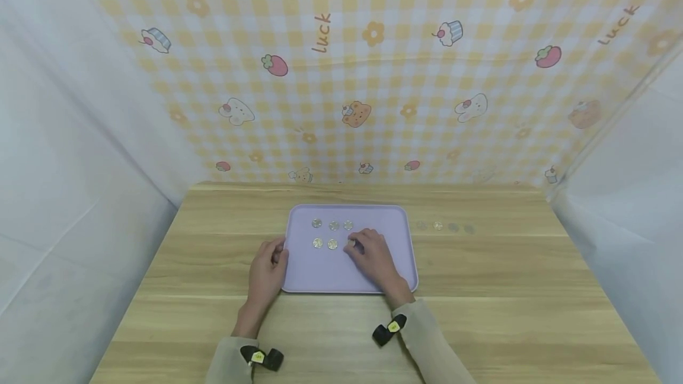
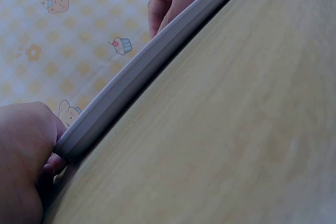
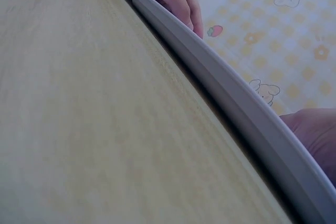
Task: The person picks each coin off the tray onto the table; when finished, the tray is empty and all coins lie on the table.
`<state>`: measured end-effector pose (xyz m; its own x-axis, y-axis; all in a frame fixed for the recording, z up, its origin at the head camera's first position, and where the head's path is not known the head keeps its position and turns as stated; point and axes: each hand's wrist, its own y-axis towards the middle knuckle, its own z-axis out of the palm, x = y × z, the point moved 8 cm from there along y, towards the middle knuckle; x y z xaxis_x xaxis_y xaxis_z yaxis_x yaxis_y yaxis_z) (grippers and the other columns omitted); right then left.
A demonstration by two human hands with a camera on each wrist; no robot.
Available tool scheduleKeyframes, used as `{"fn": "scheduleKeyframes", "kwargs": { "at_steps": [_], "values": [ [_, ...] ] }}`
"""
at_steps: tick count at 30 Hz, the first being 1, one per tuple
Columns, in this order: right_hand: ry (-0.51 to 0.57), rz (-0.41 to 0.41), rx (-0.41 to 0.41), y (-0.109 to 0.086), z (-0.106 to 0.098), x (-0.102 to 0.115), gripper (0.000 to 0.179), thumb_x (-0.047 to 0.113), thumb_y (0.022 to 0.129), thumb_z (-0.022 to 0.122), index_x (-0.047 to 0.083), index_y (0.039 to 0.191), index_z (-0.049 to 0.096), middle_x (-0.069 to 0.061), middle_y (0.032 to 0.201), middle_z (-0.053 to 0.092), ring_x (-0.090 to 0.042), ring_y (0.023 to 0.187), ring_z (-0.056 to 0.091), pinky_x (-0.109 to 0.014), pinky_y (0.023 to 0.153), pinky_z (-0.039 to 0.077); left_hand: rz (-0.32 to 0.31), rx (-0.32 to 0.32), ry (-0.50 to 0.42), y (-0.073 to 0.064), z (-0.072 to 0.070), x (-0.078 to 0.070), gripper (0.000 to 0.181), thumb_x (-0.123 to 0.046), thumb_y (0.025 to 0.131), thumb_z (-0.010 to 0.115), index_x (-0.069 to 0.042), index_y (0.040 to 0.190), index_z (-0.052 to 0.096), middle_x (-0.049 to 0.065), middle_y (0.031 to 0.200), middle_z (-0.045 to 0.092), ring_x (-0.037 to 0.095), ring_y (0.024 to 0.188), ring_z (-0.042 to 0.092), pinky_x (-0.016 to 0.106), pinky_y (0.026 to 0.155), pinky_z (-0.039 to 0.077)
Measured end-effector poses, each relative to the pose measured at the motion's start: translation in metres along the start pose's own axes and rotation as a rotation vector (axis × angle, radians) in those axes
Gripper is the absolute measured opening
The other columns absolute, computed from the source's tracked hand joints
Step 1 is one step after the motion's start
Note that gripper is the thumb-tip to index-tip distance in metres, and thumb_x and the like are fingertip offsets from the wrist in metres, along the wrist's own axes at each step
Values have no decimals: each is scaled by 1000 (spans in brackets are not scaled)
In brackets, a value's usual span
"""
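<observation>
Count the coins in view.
10: five coins on the tray, one coin pinched by the right hand, four coins on the table right of the tray. The right hand may hide more.

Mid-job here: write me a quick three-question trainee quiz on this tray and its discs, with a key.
1. True or false: the left hand grips the left edge of the tray.
2. How many discs lie on the table, right of the tray?
3. What is over the tray? A) the left wrist; B) the right hand; C) a cup

Key: 1. True. 2. Four. 3. B.
</observation>
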<state>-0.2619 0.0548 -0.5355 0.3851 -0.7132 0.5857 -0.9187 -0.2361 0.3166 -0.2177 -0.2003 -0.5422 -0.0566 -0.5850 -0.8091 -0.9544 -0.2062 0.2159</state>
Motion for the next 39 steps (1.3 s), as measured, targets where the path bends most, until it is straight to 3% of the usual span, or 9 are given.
{"fn": "scheduleKeyframes", "kwargs": {
  "at_steps": [8, 15, 25, 32, 39],
  "values": [
    [18, 5, -11, 1, 0, -2, 21, 27, 86, 76, 11, 100, 73, 3, 86, 65, -13, 83, 55, -34, 80, 45, -6, 3, 11, 0, 0, 1, 31, -9, 95, 62, -1, 125, 65, 7, 95, 60, 15, 78, 53, 21, 64, 47],
    [51, 24, -13, 1, -1, -3, 21, 26, 85, 78, 11, 97, 71, 1, 89, 64, -14, 84, 52, -32, 78, 45, 7, -10, 17, 0, -1, 0, 31, -8, 94, 63, 0, 124, 65, 7, 96, 61, 14, 77, 53, 20, 64, 47],
    [73, 117, 69, 1, -1, -5, 22, 25, 88, 75, 8, 101, 73, -1, 96, 63, -16, 93, 52, -33, 83, 47, 6, -8, 15, 1, -1, 0, 31, -8, 94, 63, 0, 124, 65, 8, 97, 62, 13, 78, 54, 20, 63, 47],
    [6, 84, 77, 0, -5, 3, 20, 21, 88, 73, 6, 101, 76, -2, 95, 63, -18, 94, 54, -34, 84, 49, -4, 0, 13, 0, 0, 0, 31, -9, 95, 62, 0, 124, 65, 7, 98, 62, 14, 79, 54, 20, 64, 47],
    [-12, 32, 33, 0, -9, 6, 19, 20, 90, 72, 6, 103, 75, -3, 96, 64, -18, 91, 54, -33, 81, 49, -5, -3, 23, 1, 0, 0, 31, -7, 95, 63, 0, 125, 65, 8, 98, 63, 15, 79, 55, 20, 65, 47]
  ]
}}
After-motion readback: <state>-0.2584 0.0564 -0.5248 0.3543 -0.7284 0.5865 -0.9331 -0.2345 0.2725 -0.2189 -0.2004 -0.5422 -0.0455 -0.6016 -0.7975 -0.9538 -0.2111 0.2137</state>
